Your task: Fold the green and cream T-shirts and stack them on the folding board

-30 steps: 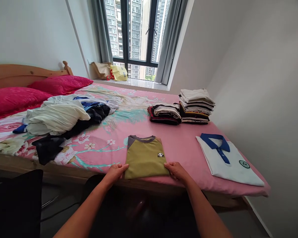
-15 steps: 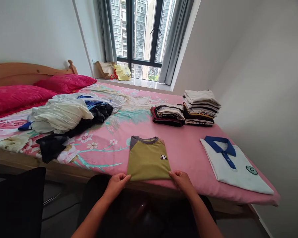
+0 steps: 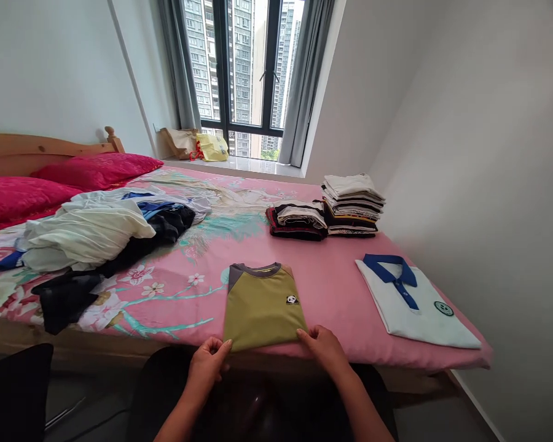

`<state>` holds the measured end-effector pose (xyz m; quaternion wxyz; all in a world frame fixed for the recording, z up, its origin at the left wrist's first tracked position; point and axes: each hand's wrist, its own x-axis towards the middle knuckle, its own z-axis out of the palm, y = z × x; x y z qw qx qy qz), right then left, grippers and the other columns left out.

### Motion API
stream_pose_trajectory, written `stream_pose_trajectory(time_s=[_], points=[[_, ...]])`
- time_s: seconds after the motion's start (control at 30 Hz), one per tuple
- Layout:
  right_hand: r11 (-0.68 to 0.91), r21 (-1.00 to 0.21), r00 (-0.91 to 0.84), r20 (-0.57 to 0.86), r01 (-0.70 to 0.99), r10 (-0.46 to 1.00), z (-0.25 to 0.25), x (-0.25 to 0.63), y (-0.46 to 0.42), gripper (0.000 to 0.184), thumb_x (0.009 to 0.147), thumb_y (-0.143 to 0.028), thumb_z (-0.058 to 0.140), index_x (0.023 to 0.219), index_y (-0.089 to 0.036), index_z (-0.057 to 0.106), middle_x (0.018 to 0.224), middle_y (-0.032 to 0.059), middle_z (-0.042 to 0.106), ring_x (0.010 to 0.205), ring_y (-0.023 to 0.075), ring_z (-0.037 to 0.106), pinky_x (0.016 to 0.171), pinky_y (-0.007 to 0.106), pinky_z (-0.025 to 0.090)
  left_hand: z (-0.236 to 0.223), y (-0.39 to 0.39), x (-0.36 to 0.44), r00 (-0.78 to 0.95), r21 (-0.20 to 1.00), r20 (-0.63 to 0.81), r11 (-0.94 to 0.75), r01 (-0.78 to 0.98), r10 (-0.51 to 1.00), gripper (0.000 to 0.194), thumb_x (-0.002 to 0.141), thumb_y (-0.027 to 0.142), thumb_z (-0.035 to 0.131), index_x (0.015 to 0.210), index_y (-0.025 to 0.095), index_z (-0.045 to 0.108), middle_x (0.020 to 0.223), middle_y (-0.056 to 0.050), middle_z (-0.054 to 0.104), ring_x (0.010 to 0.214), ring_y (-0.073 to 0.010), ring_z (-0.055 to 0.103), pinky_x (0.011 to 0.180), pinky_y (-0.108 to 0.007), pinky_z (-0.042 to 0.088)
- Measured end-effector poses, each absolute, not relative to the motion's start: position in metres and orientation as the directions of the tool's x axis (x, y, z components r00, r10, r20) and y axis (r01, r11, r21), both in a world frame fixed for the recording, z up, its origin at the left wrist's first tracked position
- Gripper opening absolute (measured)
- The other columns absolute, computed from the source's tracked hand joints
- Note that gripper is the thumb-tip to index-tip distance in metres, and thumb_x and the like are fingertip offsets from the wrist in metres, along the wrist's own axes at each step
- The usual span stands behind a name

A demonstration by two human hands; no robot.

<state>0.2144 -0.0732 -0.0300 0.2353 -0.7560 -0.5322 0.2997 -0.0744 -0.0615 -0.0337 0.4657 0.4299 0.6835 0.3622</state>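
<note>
Olive-green folded cloth shirt (image 3: 260, 313) lies at lower centre of the frame, within reach on the pink-covered bed (image 3: 332, 285); our left hand (image 3: 206, 366) and right hand (image 3: 326, 351), apart, pinch its near corners, apparently to hold the edge straight.

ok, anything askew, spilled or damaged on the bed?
One thing: a black garment trails from the loose clothes heap and droops at the near edge of the bed, while the olive raglan shirt and white polo shirt lie neatly folded. No spill or damage visible.
</note>
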Motion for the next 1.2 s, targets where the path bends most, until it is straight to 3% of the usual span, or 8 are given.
stream_pose_trajectory(time_s=[0.27, 0.47, 0.63, 0.73, 0.83, 0.93, 1.07, 1.2], points=[[-0.452, -0.788, 0.193, -0.409, 0.418, 0.892, -0.031, 0.211, -0.064, 0.036, 0.079, -0.053, 0.05, 0.064, -0.021, 0.044, 0.044, -0.0047, 0.05, 0.033, 0.01, 0.047, 0.036, 0.021, 0.029, -0.026, -0.06, -0.062, -0.206, 0.93, -0.331, 0.355, 0.093, 0.921, 0.051, 0.058, 0.054, 0.068, 0.09, 0.02, 0.046, 0.061, 0.005, 0.055, 0.043, -0.0127, 0.055, 0.034, -0.018, 0.031], [-0.487, -0.866, 0.161, -0.467, 0.116, 0.869, -0.039, 0.203, -0.092, 0.03, 0.075, -0.049, 0.051, 0.073, -0.02, 0.042, 0.055, -0.0028, 0.058, 0.04, 0.0119, 0.054, 0.031, 0.019, 0.034, -0.035, -0.084, -0.064, -0.149, 0.94, -0.342, 0.34, -0.039, 0.928, 0.056, 0.058, 0.048, 0.071, 0.098, 0.02, 0.044, 0.054, 0.007, 0.053, 0.034, -0.0083, 0.045, 0.033, -0.017, 0.03], [-0.424, -0.901, 0.168, -0.434, -0.092, 0.885, -0.05, 0.198, -0.129, 0.037, 0.07, -0.052, 0.06, 0.077, -0.017, 0.051, 0.071, 0.0014, 0.061, 0.064, 0.0185, 0.064, 0.04, 0.022, 0.046, -0.057, -0.098, -0.075, 0.1, 0.863, -0.472, 0.482, -0.154, 0.876, 0.066, 0.044, 0.049, 0.079, 0.093, 0.018, 0.048, 0.058, 0.004, 0.059, 0.028, -0.0093, 0.044, 0.027, -0.02, 0.029], [-0.382, -0.901, 0.142, -0.413, -0.203, 0.899, -0.048, 0.195, -0.139, 0.04, 0.071, -0.053, 0.064, 0.086, -0.016, 0.057, 0.086, 0.0053, 0.065, 0.082, 0.0223, 0.064, 0.052, 0.027, 0.052, -0.049, -0.095, -0.077, 0.228, 0.787, -0.534, 0.577, -0.217, 0.814, 0.063, 0.046, 0.046, 0.081, 0.096, 0.017, 0.056, 0.067, -0.001, 0.064, 0.045, -0.0154, 0.058, 0.032, -0.021, 0.037], [-0.347, -0.868, 0.09, -0.401, -0.356, 0.912, -0.042, 0.19, -0.14, 0.046, 0.072, -0.052, 0.066, 0.102, -0.018, 0.06, 0.103, 0.0079, 0.065, 0.095, 0.0242, 0.061, 0.065, 0.032, 0.054, -0.031, -0.088, -0.078, 0.313, 0.728, -0.524, 0.608, -0.318, 0.792, 0.053, 0.059, 0.039, 0.079, 0.102, 0.014, 0.061, 0.089, -0.009, 0.07, 0.08, -0.0229, 0.067, 0.058, -0.027, 0.052], [-0.309, -0.778, 0.037, -0.392, -0.548, 0.919, -0.038, 0.183, -0.139, 0.044, 0.077, -0.05, 0.062, 0.107, -0.017, 0.06, 0.107, 0.009, 0.065, 0.097, 0.0233, 0.06, 0.073, 0.034, 0.052, -0.018, -0.082, -0.077, 0.432, 0.686, -0.454, 0.615, -0.389, 0.779, 0.043, 0.067, 0.034, 0.074, 0.102, 0.011, 0.063, 0.105, -0.014, 0.068, 0.102, -0.0281, 0.062, 0.083, -0.034, 0.05], [-0.259, -0.715, 0.02, -0.356, -0.649, 0.934, -0.032, 0.175, -0.136, 0.039, 0.081, -0.045, 0.059, 0.108, -0.016, 0.06, 0.111, 0.01, 0.063, 0.098, 0.0232, 0.059, 0.073, 0.035, 0.051, -0.012, -0.075, -0.074, 0.49, 0.657, -0.472, 0.663, -0.36, 0.733, 0.048, 0.071, 0.031, 0.071, 0.112, 0.008, 0.059, 0.107, -0.015, 0.068, 0.103, -0.0295, 0.062, 0.087, -0.037, 0.05], [-0.23, -0.69, 0.012, -0.327, -0.687, 0.945, -0.022, 0.171, -0.13, 0.033, 0.08, -0.041, 0.06, 0.102, -0.016, 0.062, 0.102, 0.0088, 0.065, 0.088, 0.0218, 0.06, 0.067, 0.035, 0.051, -0.01, -0.066, -0.069, 0.463, 0.609, -0.537, 0.704, -0.367, 0.706, 0.045, 0.076, 0.031, 0.067, 0.112, 0.006, 0.058, 0.099, -0.014, 0.07, 0.089, -0.0253, 0.067, 0.077, -0.032, 0.053]])
